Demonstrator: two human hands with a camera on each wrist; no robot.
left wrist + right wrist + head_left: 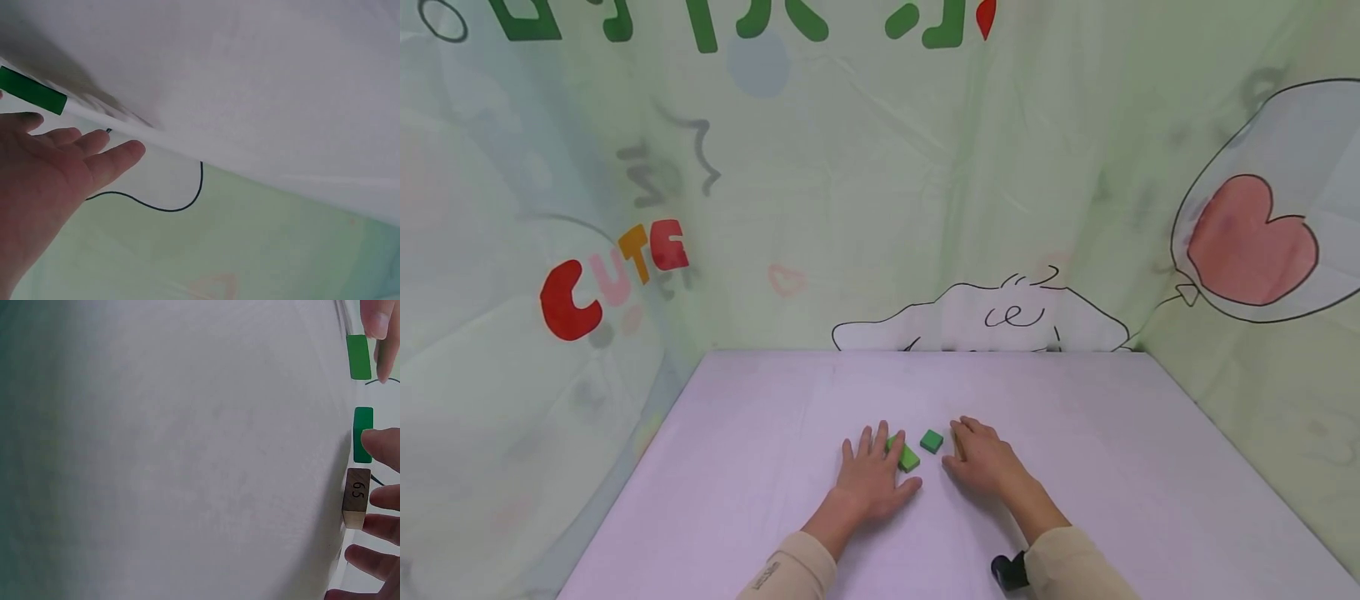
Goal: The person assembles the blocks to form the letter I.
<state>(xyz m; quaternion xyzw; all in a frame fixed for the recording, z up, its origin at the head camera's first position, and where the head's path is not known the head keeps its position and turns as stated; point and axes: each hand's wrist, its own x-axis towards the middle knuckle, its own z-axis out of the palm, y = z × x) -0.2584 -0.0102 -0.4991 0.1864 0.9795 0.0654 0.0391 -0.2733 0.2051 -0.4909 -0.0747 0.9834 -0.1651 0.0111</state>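
My left hand (872, 483) lies over the tabletop with fingers straight and spread. Its index finger overlaps a light green block (908, 458), which sticks out between that finger and the thumb. A smaller dark green block (932, 441) sits between the two hands. My right hand (987, 465) is beside it, fingers bent downward and thumb toward the left. In the right wrist view, a wooden block (357, 490) marked 65 is at the right fingers, which curl round it. The right thumb overlaps the dark green block there. From the head view, the right hand hides the wooden block.
The pale lilac table (760, 433) stretches out around both hands. Printed fabric walls (865, 192) enclose it at the back and sides. A black device (1009, 572) is strapped at the right wrist, close above the table.
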